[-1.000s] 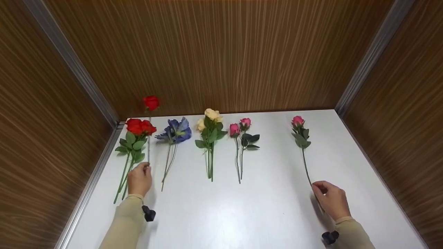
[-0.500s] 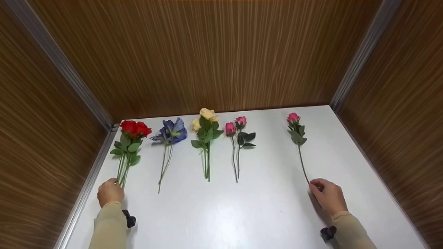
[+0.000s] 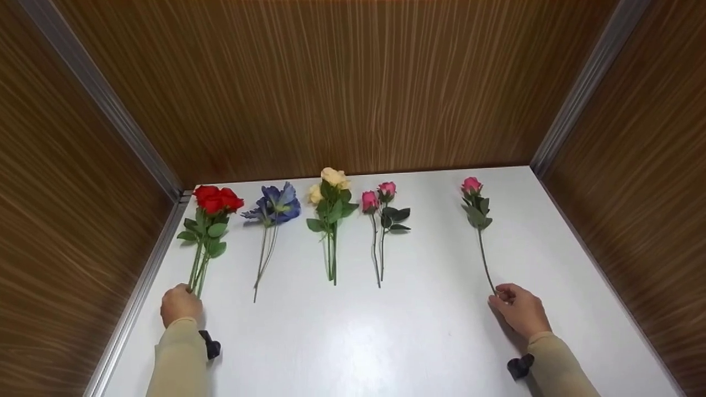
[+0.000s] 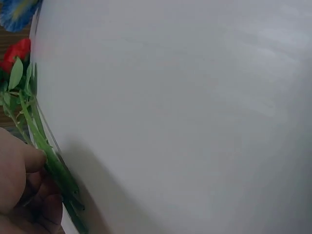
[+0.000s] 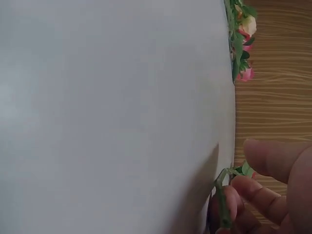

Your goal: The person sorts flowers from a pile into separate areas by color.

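Note:
In the head view, my left hand (image 3: 181, 306) grips the lower stems of a bunch of red roses (image 3: 212, 199) lying at the far left of the white table. The left wrist view shows the thumb pressed against the green stems (image 4: 51, 163). My right hand (image 3: 521, 310) is at the lower stem of a single pink rose (image 3: 471, 186) on the right. Seen from the right wrist, the thumb (image 5: 273, 158) stands apart from the fingers, and the stem (image 5: 223, 204) lies against loosely bent fingers.
Between the hands lie blue flowers (image 3: 280, 203), cream roses (image 3: 333, 177) and two pink roses (image 3: 369, 201), stems toward me. The white table (image 3: 353, 336) is bounded by wood-grain panels (image 3: 353, 88) and metal frame strips (image 3: 127, 129).
My left hand has brought the raised red rose down and left to the other red roses, and now grips their stems. The right thumb has parted from the pink rose's stem.

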{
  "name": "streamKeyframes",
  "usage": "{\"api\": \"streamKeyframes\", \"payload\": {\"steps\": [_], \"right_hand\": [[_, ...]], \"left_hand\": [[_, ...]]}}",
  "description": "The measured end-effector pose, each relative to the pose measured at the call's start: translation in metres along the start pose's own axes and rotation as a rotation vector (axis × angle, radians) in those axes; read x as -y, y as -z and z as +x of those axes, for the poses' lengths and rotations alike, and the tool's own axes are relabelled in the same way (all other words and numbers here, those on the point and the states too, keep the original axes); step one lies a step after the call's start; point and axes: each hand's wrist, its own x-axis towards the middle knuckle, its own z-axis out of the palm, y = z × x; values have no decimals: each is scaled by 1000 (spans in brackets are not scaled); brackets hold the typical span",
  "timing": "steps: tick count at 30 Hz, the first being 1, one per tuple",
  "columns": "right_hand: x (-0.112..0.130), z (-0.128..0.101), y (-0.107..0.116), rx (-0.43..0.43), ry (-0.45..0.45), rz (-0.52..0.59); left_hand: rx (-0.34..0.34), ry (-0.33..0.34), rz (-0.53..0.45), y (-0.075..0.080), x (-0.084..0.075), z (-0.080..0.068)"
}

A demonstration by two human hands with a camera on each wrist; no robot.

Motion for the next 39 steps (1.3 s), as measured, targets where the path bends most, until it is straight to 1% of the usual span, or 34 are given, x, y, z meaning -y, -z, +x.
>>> {"api": "streamKeyframes", "payload": {"steps": [2, 7, 11, 15, 19, 23, 26, 29, 31, 34, 36, 39], "right_hand": [[-1, 1, 0, 20, -9, -4], [-1, 3, 0, 62, -29, -20], [1, 5, 2, 78, -32, -38], [5, 6, 6, 62, -25, -57], [6, 9, 8, 30, -30, -74], [5, 8, 4, 41, -67, -70], [3, 7, 2, 52, -90, -58], [5, 9, -3, 60, -104, -55], [8, 12, -6, 82, -111, -52], [10, 13, -9, 128, -118, -69], [10, 11, -7, 149, -121, -89], [8, 8, 1, 158, -118, -118]], "left_hand": [[2, -3, -9, 0, 0, 1], [14, 24, -25, -1, 3, -1], [-17, 25, -17, -1, 5, -3], [-60, 14, -30, 0, 5, -4], [-67, 15, -47, 0, 3, -2], [-47, 45, -49, 5, 2, 2], [-47, 54, -47, 10, -1, 8], [-44, 75, -61, 19, 1, 12], [-56, 107, -81, 26, 3, 12], [-53, 164, -109, 32, 6, 8], [-55, 183, -125, 31, 5, 4], [-33, 210, -152, 26, 2, 0]]}}
